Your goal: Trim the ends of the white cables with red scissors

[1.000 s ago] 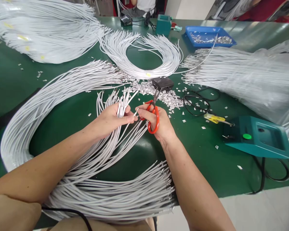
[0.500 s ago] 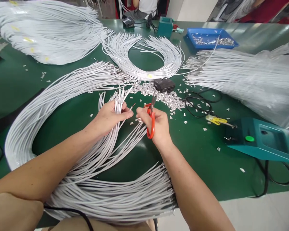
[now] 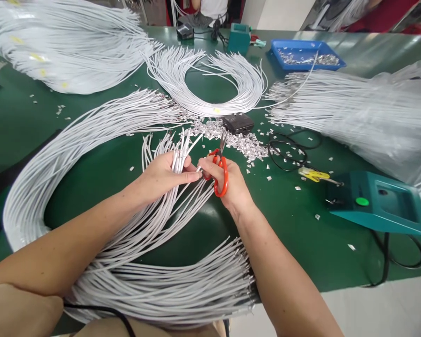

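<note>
My left hand point(image 3: 164, 175) is closed round a bunch of white cables point(image 3: 180, 157), whose ends poke up above the fingers. Its thumb and a finger pinch near one cable tip. Right beside it, my right hand point(image 3: 224, 180) holds red-handled scissors point(image 3: 221, 182), with the blades pointing up and away and a little apart. The right thumb and fingertip meet at that same cable tip, close to the left thumb. Under my forearms a long bundle of white cables point(image 3: 168, 290) curves across the table, its ends fanned to the right.
Small silvery scraps point(image 3: 245, 145) lie heaped beyond my hands, around a black box point(image 3: 237, 124). At right sits a teal machine point(image 3: 379, 201) with a green button. More cable coils point(image 3: 224, 105), a blue tray point(image 3: 308, 47) and a bagged cable bundle point(image 3: 354, 103) lie farther off.
My hands have come together at the fingertips, and the right fingers now touch the cable tip. The scissors' handles have spread and turned slightly in the right hand.
</note>
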The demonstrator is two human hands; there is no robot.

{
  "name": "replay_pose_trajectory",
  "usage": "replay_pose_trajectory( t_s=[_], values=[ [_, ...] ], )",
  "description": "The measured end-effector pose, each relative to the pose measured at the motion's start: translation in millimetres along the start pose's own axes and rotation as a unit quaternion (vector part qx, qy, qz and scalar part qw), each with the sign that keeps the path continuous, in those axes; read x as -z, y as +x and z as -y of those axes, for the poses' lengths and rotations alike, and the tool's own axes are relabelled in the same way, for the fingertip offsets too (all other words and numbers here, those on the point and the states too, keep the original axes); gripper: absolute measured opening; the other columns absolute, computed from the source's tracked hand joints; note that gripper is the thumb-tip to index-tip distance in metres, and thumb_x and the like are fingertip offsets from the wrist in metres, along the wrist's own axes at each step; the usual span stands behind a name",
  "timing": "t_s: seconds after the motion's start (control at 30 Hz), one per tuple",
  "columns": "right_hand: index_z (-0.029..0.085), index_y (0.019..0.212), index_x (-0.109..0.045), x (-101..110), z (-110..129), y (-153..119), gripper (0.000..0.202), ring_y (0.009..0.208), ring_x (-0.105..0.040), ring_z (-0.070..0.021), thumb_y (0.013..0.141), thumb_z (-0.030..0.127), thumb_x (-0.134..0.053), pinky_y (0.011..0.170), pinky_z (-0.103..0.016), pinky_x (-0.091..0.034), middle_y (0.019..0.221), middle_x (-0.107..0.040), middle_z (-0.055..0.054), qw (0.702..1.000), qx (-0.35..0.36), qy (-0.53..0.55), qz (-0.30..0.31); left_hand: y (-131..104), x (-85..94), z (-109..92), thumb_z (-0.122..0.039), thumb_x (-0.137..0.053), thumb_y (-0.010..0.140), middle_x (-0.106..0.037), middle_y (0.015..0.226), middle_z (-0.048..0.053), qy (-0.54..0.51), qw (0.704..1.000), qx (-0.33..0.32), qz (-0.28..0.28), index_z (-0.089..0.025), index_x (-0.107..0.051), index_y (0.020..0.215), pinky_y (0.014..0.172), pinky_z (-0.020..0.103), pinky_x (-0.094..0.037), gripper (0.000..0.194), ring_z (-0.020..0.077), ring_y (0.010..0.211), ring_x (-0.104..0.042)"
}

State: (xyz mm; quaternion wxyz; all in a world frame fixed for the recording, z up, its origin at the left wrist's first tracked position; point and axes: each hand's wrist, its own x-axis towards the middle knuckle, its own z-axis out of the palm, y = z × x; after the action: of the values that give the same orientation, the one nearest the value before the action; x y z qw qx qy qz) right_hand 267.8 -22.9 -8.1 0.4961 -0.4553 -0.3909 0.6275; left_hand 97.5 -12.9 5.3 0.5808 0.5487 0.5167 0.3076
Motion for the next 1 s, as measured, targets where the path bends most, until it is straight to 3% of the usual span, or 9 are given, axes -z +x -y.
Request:
replay_pose_trajectory(
  t_s=[0.07,0.17,0.27,0.5,0.63,0.73,0.8,0.9,1.0],
  values=[
    [0.018,0.057,-0.061,1.6,1.0,0.3,0.029,0.057,-0.042,-0.0091,0.070,0.039,-0.077,0.061,-0.026,-0.037,0.056,-0.049,0.005,0.999,-0.002,-0.017,-0.029,-1.6,3.6,-4.1,-0.040,-0.080,0.072,-0.069,0.088,0.001,0.019,1.000,0.001,0.022,-0.020,-0.065,0.088,0.083,0.034,-0.048,0.030,0.0181,0.087,-0.065],
    [0.019,0.069,-0.068,3.0,2.5,0.0,0.019,0.064,-0.049,-0.0112,0.073,0.037,-0.074,0.068,-0.028,-0.043,0.067,-0.060,0.003,0.987,0.059,-0.071,-0.133,-2.2,8.8,-7.7,-0.044,-0.074,0.078,-0.072,0.101,0.004,0.034,0.998,0.003,0.052,-0.021,-0.069,0.102,0.087,0.036,-0.048,0.033,0.0209,0.097,-0.065],
    [0.020,0.077,-0.071,2.4,2.9,-1.0,0.015,0.074,-0.056,-0.0138,0.075,0.035,-0.071,0.077,-0.030,-0.045,0.079,-0.066,0.000,0.968,0.131,-0.115,-0.182,-0.6,10.2,-6.4,-0.043,-0.075,0.077,-0.072,0.093,0.004,0.023,0.999,0.005,0.043,-0.020,-0.070,0.102,0.087,0.037,-0.048,0.034,0.0216,0.092,-0.066],
    [0.019,0.070,-0.071,-1.2,4.1,-3.6,0.025,0.067,-0.056,-0.0121,0.074,0.043,-0.074,0.071,-0.028,-0.047,0.073,-0.066,0.000,0.998,0.038,-0.049,-0.013,1.0,2.8,-5.7,-0.036,-0.078,0.072,-0.067,0.074,0.000,0.005,0.999,-0.021,0.031,-0.019,-0.059,0.079,0.083,0.037,-0.049,0.026,0.0198,0.079,-0.068],
    [0.019,0.072,-0.069,-0.4,3.5,-2.4,0.030,0.067,-0.059,-0.0128,0.070,0.048,-0.077,0.074,-0.030,-0.049,0.069,-0.066,0.001,0.998,0.022,-0.019,0.058,-0.6,0.1,-4.9,-0.032,-0.080,0.071,-0.067,0.073,-0.002,-0.035,0.999,-0.013,0.022,-0.020,-0.057,0.081,0.082,0.037,-0.051,0.028,0.0190,0.078,-0.069],
    [0.020,0.076,-0.070,4.0,2.7,-0.8,0.028,0.071,-0.060,-0.0133,0.070,0.046,-0.077,0.075,-0.030,-0.048,0.073,-0.067,0.001,0.997,0.038,-0.054,0.036,-1.0,0.2,-3.4,-0.029,-0.082,0.068,-0.069,0.078,-0.002,-0.064,0.998,-0.007,-0.004,-0.020,-0.058,0.087,0.081,0.035,-0.051,0.031,0.0170,0.076,-0.069],
    [0.019,0.078,-0.071,8.2,2.5,0.1,0.027,0.068,-0.057,-0.0130,0.073,0.045,-0.073,0.071,-0.029,-0.046,0.073,-0.066,0.001,0.990,0.041,-0.135,-0.002,-0.6,1.3,-2.9,-0.029,-0.083,0.067,-0.070,0.084,-0.001,-0.065,0.998,-0.006,-0.017,-0.019,-0.058,0.087,0.080,0.034,-0.051,0.033,0.0165,0.076,-0.069],
    [0.018,0.073,-0.066,12.4,1.8,0.5,0.024,0.067,-0.054,-0.0135,0.076,0.042,-0.069,0.065,-0.029,-0.042,0.075,-0.066,0.000,0.952,0.041,-0.303,-0.028,0.4,3.3,-2.5,-0.030,-0.084,0.066,-0.071,0.088,0.000,-0.057,0.998,-0.005,-0.035,-0.019,-0.059,0.087,0.078,0.032,-0.052,0.035,0.0171,0.079,-0.069],
    [0.020,0.061,-0.051,11.5,0.1,-0.2,0.029,0.067,-0.054,-0.0147,0.076,0.039,-0.067,0.062,-0.029,-0.038,0.076,-0.066,-0.002,0.904,0.047,-0.424,-0.022,1.1,3.9,-2.0,-0.032,-0.084,0.066,-0.071,0.089,0.001,-0.041,0.998,-0.013,-0.047,-0.019,-0.059,0.085,0.077,0.031,-0.052,0.035,0.0175,0.080,-0.068]
  ],
)
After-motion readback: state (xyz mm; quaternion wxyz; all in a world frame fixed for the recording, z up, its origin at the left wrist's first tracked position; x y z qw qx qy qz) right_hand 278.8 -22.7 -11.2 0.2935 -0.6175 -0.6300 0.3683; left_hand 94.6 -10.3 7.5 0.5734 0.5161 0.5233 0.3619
